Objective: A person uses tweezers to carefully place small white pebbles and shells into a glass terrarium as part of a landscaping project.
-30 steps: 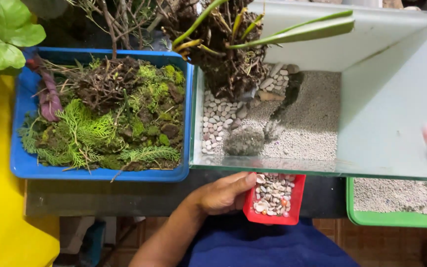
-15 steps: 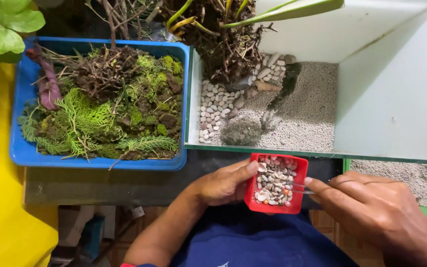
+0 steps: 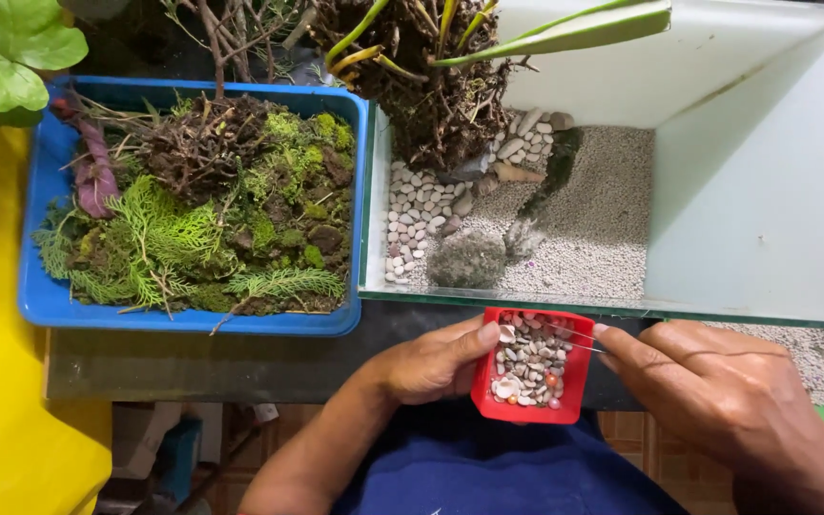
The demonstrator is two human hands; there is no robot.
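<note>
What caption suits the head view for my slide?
Left hand holds a red tray of pebbles; right hand reaches into it.

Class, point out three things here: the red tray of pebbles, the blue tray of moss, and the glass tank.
red tray [image 3: 482, 393], head view, its left wall.
blue tray [image 3: 40, 296], head view, its left rim.
glass tank [image 3: 746, 191], head view, its bare right inner wall.

Tank [image 3: 755, 181] right half open; plant [image 3: 441, 86] left
</note>
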